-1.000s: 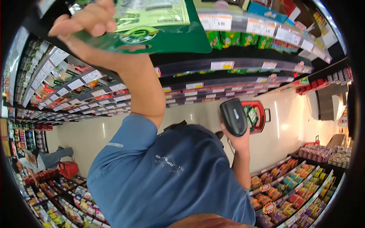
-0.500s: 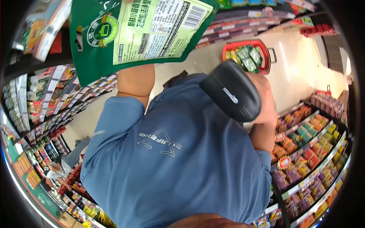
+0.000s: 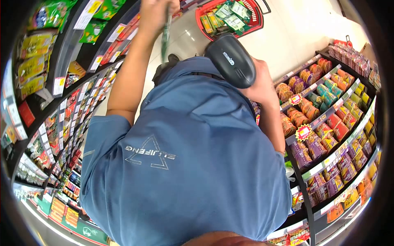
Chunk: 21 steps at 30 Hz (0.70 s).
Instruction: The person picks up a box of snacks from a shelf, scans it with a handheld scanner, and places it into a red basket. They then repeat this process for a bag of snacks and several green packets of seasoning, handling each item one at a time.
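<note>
My left hand (image 3: 158,16) is raised at the top, fingers closed on a green food packet (image 3: 166,39). The packet hangs nearly edge-on, so its printed face is hidden. On the other side, my right hand (image 3: 262,80) is wrapped round a black handheld barcode scanner (image 3: 230,61); the scanner's rounded head faces up and covers most of the fingers. Beyond the scanner, a red shopping basket (image 3: 259,28) stands on the floor. Green packets (image 3: 234,22) with pale labels and several yellow packs (image 3: 211,21) lie in it.
Close on the left are shelves with hanging green and yellow packets (image 3: 33,63) and price tags. To the right, a tiered shelf holds colourful noodle cups and packs (image 3: 324,135). Pale tiled floor (image 3: 295,37) runs between the shelves.
My left hand has moved the packet up and away from my face, turning it from label-on to edge-on. The scanner has shifted left and up in view. The view itself has also shifted.
</note>
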{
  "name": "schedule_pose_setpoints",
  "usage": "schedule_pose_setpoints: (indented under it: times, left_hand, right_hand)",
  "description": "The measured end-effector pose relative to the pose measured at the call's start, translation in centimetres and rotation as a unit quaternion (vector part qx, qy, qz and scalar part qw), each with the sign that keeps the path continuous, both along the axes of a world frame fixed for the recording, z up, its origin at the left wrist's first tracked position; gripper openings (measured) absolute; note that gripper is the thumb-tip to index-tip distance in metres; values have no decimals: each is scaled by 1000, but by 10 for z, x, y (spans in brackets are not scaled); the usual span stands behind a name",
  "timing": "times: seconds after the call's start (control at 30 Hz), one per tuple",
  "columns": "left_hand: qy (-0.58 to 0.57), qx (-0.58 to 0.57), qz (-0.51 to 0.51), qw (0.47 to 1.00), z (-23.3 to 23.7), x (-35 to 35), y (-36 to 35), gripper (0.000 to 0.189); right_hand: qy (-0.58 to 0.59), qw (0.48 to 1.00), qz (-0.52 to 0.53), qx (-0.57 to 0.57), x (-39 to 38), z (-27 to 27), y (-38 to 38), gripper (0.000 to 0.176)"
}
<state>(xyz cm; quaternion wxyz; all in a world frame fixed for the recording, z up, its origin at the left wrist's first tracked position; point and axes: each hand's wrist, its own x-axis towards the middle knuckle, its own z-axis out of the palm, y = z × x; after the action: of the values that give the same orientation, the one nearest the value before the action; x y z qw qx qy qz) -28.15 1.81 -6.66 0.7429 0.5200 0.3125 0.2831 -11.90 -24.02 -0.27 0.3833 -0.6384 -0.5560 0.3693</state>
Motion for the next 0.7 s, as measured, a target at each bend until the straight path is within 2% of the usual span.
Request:
schedule_pose_setpoints:
  times: [0.07, 0.1, 0.13, 0.17, 0.3, 0.37, 0.47, 0.53, 0.6, 0.63, 0.7]
  left_hand:
    - [150, 147, -26, 977, -82, 18, -6, 26]
    - [154, 205, -18, 966, -120, 28, -14, 29]
    - [156, 264, -9, 952, -146, 41, -24, 34]
    - [233, 308, -23, 922, -152, 51, -35, 36]
    - [281, 324, -5, 904, -211, 90, -56, 34]
    - [340, 327, 18, 881, -247, 114, -54, 42]
    - [285, 354, 29, 890, -274, 141, -53, 41]
    - [300, 374, 29, 877, -291, 148, -61, 39]
    - [346, 321, -42, 880, -297, 147, -73, 39]
    - [384, 288, -90, 873, -285, 142, -78, 39]
    - [405, 263, -112, 869, -280, 121, -89, 40]
  right_hand:
    - [-1, 992, -72, -105, 14, -25, -20, 48]
    - [10, 985, -98, -140, 20, -35, -30, 45]
    - [10, 984, -100, -144, 26, -43, -40, 45]
    - [4, 978, -116, -171, 33, -51, -50, 44]
    - [-14, 963, -153, -223, 59, -55, -73, 40]
    - [-35, 954, -172, -243, 70, -57, -87, 39]
    - [-39, 945, -226, -233, 82, -55, -98, 29]
    - [-41, 945, -235, -224, 89, -59, -105, 27]
    - [-41, 942, -226, -244, 96, -61, -107, 26]
    - [-46, 945, -229, -229, 97, -64, -106, 25]
    - [-46, 948, -212, -233, 98, -64, -97, 26]
